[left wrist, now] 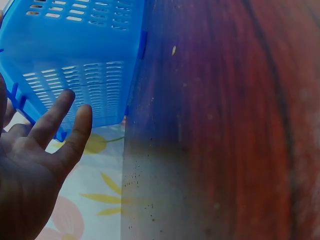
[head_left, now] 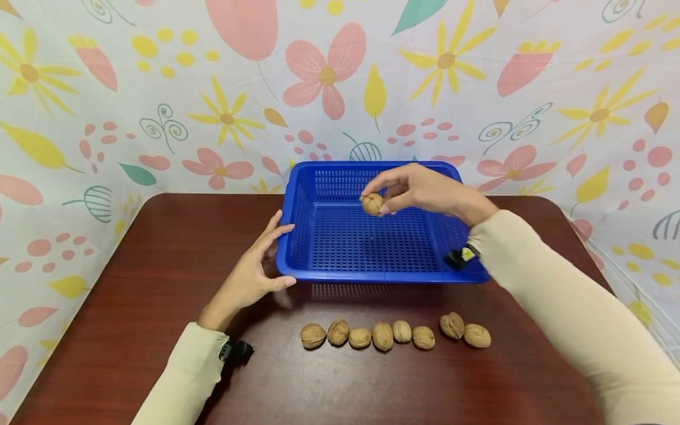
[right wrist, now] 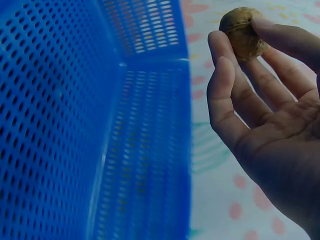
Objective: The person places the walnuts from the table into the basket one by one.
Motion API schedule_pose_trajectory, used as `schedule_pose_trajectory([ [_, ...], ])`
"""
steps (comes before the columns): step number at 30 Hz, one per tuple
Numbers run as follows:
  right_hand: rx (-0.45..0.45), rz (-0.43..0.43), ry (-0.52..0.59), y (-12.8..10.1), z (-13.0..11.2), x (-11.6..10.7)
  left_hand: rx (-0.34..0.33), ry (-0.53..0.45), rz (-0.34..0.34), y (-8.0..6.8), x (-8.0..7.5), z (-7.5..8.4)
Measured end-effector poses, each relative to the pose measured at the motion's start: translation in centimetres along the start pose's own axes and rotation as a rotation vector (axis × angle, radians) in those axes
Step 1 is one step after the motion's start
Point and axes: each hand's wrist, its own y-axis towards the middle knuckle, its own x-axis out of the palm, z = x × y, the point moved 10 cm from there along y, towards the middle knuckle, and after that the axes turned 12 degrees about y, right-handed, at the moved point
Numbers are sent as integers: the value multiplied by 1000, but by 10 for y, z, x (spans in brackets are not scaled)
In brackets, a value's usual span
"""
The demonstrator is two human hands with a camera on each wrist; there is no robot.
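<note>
Two hands, well apart, work at one blue plastic basket (head_left: 372, 277) on a dark reddish-brown table (head_left: 133, 307). The right hand (head_left: 419, 189) pinches one walnut (head_left: 372, 204) between thumb and fingertips, above the basket's mesh floor. The left hand (head_left: 249, 274) has its fingers spread and its thumb out, touching the basket's rim at the left end and near-left corner.

Eight more walnuts (head_left: 382, 336) lie in a loose row in front of the basket — nine in all. The left six sit close together; a gap separates them from the pair at the right.

The basket stands at the table's back edge, near a flower-patterned cloth (head_left: 327, 77). A strip of tabletop runs between its near rim and the row, and wider stretches lie to either side.

The right forearm hides part of the basket's right end. In the left wrist view the left hand is cut off by the frame; some of its fingers are hard to make out.
</note>
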Motion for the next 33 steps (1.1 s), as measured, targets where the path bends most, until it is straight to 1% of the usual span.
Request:
schedule_pose_trajectory([
  [3, -6, -66, 17, 26, 5, 14, 1, 2, 2, -1, 0, 0],
  [6, 5, -110, 40, 47, 12, 27, 3, 5, 4, -1, 1, 0],
  [11, 58, -165, 116, 71, 28, 51, 12, 16, 10, -2, 1, 0],
  [14, 81, -206, 112, 82, 37, 67, 22, 27, 24, -3, -1, 1],
  [18, 119, -257, 101, 92, 49, 85, 28, 24, 37, -6, -3, 0],
  [23, 154, -309, 83, 98, 65, 100, 41, 16, 34, -5, -3, 1],
  [27, 159, -339, 41, 101, 71, 106, 54, 19, 33, -2, -2, 2],
  [33, 159, -355, -13, 105, 72, 113, 53, 7, 37, 0, -2, 2],
])
